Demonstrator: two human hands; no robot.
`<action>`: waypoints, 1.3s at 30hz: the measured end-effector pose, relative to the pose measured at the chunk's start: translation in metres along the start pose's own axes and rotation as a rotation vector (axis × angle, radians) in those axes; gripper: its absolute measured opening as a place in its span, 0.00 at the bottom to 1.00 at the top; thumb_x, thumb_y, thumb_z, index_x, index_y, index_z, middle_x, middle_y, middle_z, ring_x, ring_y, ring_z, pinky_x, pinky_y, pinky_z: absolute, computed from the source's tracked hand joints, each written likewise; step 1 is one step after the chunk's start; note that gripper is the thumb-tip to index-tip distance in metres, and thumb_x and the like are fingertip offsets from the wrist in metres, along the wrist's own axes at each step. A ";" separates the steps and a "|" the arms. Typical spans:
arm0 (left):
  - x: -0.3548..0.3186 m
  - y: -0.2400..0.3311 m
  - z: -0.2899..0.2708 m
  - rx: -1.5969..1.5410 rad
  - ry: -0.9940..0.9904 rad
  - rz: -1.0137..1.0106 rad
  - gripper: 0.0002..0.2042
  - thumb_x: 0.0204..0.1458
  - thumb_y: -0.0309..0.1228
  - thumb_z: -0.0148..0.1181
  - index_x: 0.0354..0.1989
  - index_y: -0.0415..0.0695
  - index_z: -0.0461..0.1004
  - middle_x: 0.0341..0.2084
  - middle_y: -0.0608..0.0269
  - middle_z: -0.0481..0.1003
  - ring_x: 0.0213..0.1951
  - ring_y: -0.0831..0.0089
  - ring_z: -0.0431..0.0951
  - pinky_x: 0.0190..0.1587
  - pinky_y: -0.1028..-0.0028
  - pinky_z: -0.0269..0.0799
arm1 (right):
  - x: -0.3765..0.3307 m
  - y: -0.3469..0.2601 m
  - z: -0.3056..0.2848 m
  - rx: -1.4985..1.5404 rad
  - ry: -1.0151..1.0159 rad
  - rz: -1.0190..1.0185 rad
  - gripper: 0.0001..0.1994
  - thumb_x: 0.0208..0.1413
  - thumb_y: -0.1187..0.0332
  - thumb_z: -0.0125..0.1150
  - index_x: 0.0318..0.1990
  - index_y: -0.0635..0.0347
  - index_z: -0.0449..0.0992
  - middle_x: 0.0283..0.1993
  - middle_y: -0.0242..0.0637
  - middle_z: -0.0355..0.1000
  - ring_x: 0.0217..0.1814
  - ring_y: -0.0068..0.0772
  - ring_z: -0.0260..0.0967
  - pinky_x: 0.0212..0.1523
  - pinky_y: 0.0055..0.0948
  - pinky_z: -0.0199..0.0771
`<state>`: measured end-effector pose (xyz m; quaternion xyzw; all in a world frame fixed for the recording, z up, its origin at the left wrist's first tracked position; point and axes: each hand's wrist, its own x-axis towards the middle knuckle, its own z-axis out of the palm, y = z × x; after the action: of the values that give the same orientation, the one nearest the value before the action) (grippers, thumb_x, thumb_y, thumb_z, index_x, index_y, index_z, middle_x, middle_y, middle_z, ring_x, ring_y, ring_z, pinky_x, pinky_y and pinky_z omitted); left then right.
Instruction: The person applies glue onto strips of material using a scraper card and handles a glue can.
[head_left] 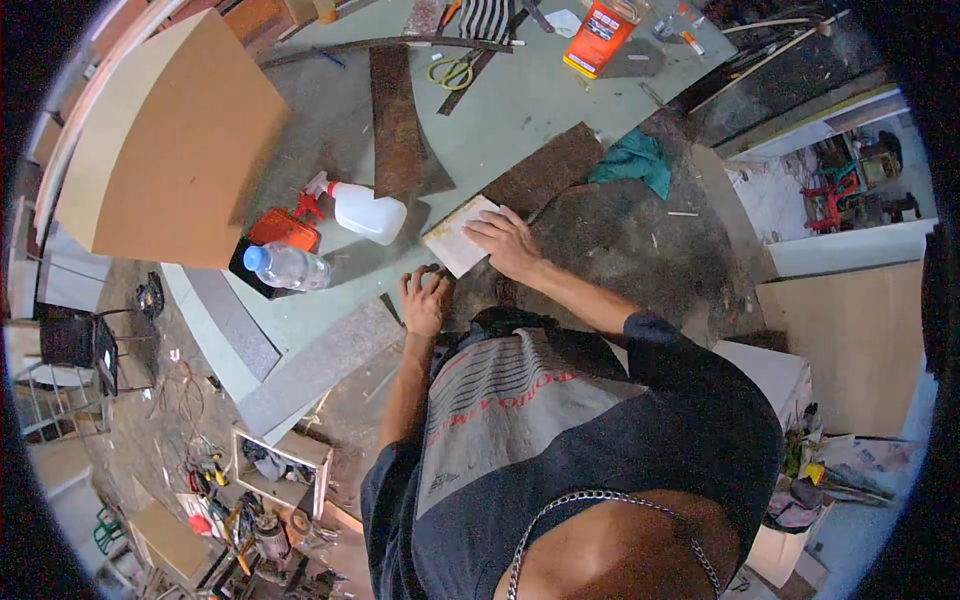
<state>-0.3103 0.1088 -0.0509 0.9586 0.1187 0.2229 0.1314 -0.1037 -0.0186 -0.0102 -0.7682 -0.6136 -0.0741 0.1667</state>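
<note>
My right hand [505, 243] rests on a pale rectangular piece [462, 240] with a yellowish edge, its fingers laid across the top. That piece lies at the near end of a dark brown strip [545, 170]. Just left of it, close to the table's near edge, is my left hand [425, 300]. Its fingers are curled around something small and dark that I cannot make out. A white spray bottle [368, 213] with a red trigger lies beyond my left hand. Beside it are a clear plastic bottle [290, 268] with a blue cap and an orange container [284, 230].
A large cardboard box [190, 150] stands at the left of the green-grey table [520, 100]. Scissors [450, 72], another brown strip [393, 110] and an orange-red can [600, 38] are at the far side. A green cloth [635, 163] lies right; grey strips [325, 362] line the near-left edge.
</note>
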 end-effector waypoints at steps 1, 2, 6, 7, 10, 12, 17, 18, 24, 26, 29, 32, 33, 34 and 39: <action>0.000 0.000 0.001 0.021 -0.001 0.006 0.13 0.48 0.36 0.59 0.41 0.47 0.80 0.41 0.62 0.76 0.56 0.55 0.69 0.60 0.48 0.59 | 0.003 -0.003 0.005 0.000 0.001 0.015 0.21 0.49 0.72 0.56 0.52 0.49 0.80 0.58 0.26 0.75 0.64 0.36 0.66 0.69 0.49 0.56; -0.001 -0.002 0.002 0.022 -0.001 0.003 0.13 0.48 0.36 0.59 0.41 0.47 0.80 0.41 0.62 0.76 0.56 0.55 0.69 0.60 0.48 0.59 | 0.007 -0.007 0.007 0.002 0.001 0.029 0.21 0.49 0.72 0.56 0.53 0.49 0.80 0.59 0.26 0.75 0.65 0.36 0.66 0.70 0.50 0.55; -0.001 -0.003 0.005 0.034 -0.033 -0.010 0.12 0.47 0.37 0.60 0.39 0.47 0.80 0.41 0.64 0.76 0.57 0.57 0.68 0.61 0.49 0.58 | 0.002 -0.012 0.008 -0.004 -0.044 0.020 0.22 0.49 0.72 0.56 0.54 0.49 0.79 0.60 0.27 0.74 0.66 0.38 0.65 0.70 0.51 0.54; 0.000 -0.002 0.005 0.007 -0.039 -0.025 0.12 0.48 0.37 0.60 0.39 0.47 0.80 0.41 0.65 0.76 0.57 0.58 0.68 0.61 0.50 0.58 | 0.000 -0.010 0.009 0.012 -0.049 -0.002 0.22 0.49 0.73 0.56 0.54 0.50 0.79 0.61 0.27 0.73 0.66 0.39 0.65 0.70 0.51 0.54; 0.002 -0.001 0.003 0.005 -0.043 -0.034 0.12 0.48 0.37 0.60 0.39 0.48 0.79 0.42 0.65 0.76 0.57 0.59 0.69 0.61 0.50 0.58 | -0.002 -0.008 0.005 0.034 -0.052 -0.039 0.22 0.48 0.74 0.55 0.54 0.51 0.79 0.61 0.28 0.73 0.66 0.40 0.64 0.70 0.50 0.55; 0.001 -0.001 0.004 0.017 -0.056 -0.036 0.12 0.49 0.37 0.60 0.40 0.48 0.79 0.42 0.66 0.76 0.57 0.59 0.69 0.60 0.50 0.58 | 0.003 -0.009 -0.001 0.040 -0.050 -0.051 0.22 0.48 0.74 0.55 0.53 0.51 0.79 0.60 0.29 0.74 0.65 0.40 0.65 0.70 0.49 0.56; -0.003 -0.001 0.003 0.086 -0.068 -0.026 0.12 0.48 0.31 0.57 0.42 0.52 0.79 0.44 0.70 0.76 0.55 0.62 0.68 0.60 0.52 0.58 | 0.004 -0.016 -0.005 0.105 -0.050 0.043 0.21 0.46 0.76 0.55 0.51 0.52 0.79 0.58 0.31 0.75 0.65 0.41 0.65 0.69 0.45 0.59; -0.002 0.000 0.001 0.082 -0.063 -0.022 0.13 0.48 0.31 0.57 0.42 0.52 0.79 0.44 0.71 0.76 0.55 0.62 0.68 0.61 0.52 0.58 | 0.001 -0.016 -0.009 0.105 -0.049 0.048 0.21 0.46 0.76 0.55 0.51 0.52 0.79 0.58 0.31 0.75 0.65 0.41 0.65 0.69 0.45 0.59; -0.002 0.001 -0.001 0.134 -0.093 -0.019 0.14 0.48 0.31 0.56 0.44 0.54 0.79 0.45 0.73 0.76 0.52 0.64 0.69 0.60 0.52 0.57 | -0.042 -0.008 -0.032 0.078 -0.077 0.037 0.22 0.44 0.77 0.55 0.50 0.56 0.78 0.57 0.33 0.73 0.64 0.41 0.64 0.68 0.44 0.60; -0.001 0.001 0.000 0.160 -0.120 -0.005 0.13 0.49 0.31 0.56 0.44 0.55 0.79 0.46 0.74 0.76 0.50 0.65 0.69 0.60 0.53 0.57 | -0.054 -0.008 -0.038 0.095 -0.097 0.071 0.23 0.42 0.78 0.56 0.50 0.58 0.77 0.55 0.34 0.72 0.64 0.41 0.63 0.68 0.43 0.60; 0.000 0.000 0.003 0.019 -0.034 -0.025 0.12 0.49 0.32 0.57 0.43 0.55 0.79 0.43 0.74 0.76 0.47 0.65 0.70 0.58 0.54 0.58 | -0.058 -0.008 -0.046 0.127 -0.167 0.130 0.24 0.41 0.79 0.56 0.50 0.57 0.77 0.55 0.34 0.73 0.63 0.41 0.64 0.65 0.44 0.62; 0.004 0.003 0.000 -0.004 0.005 -0.038 0.12 0.50 0.33 0.58 0.43 0.54 0.79 0.40 0.73 0.76 0.46 0.66 0.71 0.57 0.55 0.58 | -0.063 -0.012 -0.058 0.092 -0.236 0.222 0.24 0.40 0.80 0.56 0.50 0.58 0.77 0.55 0.34 0.73 0.61 0.43 0.66 0.63 0.46 0.63; 0.005 0.002 0.000 0.017 0.002 -0.037 0.12 0.50 0.34 0.59 0.43 0.54 0.79 0.39 0.73 0.76 0.46 0.66 0.71 0.57 0.55 0.58 | -0.063 -0.012 -0.067 0.088 -0.237 0.225 0.24 0.40 0.80 0.56 0.50 0.58 0.77 0.55 0.34 0.73 0.61 0.43 0.66 0.63 0.46 0.63; 0.005 0.002 0.000 0.038 -0.001 -0.036 0.12 0.50 0.34 0.59 0.43 0.54 0.80 0.38 0.72 0.76 0.45 0.66 0.71 0.57 0.55 0.58 | -0.063 -0.010 -0.078 0.178 -0.271 0.281 0.24 0.41 0.80 0.55 0.50 0.56 0.78 0.56 0.34 0.74 0.59 0.44 0.67 0.61 0.48 0.65; -0.003 -0.003 0.001 0.097 -0.031 -0.010 0.15 0.50 0.35 0.60 0.48 0.54 0.79 0.41 0.73 0.76 0.49 0.66 0.71 0.57 0.54 0.58 | -0.022 0.004 -0.114 0.148 -0.211 0.403 0.25 0.45 0.80 0.53 0.54 0.53 0.78 0.57 0.39 0.75 0.57 0.48 0.72 0.51 0.49 0.74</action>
<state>-0.3130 0.1112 -0.0535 0.9666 0.1322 0.2013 0.0877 -0.0945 -0.0796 0.0882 -0.8645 -0.4655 0.0866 0.1688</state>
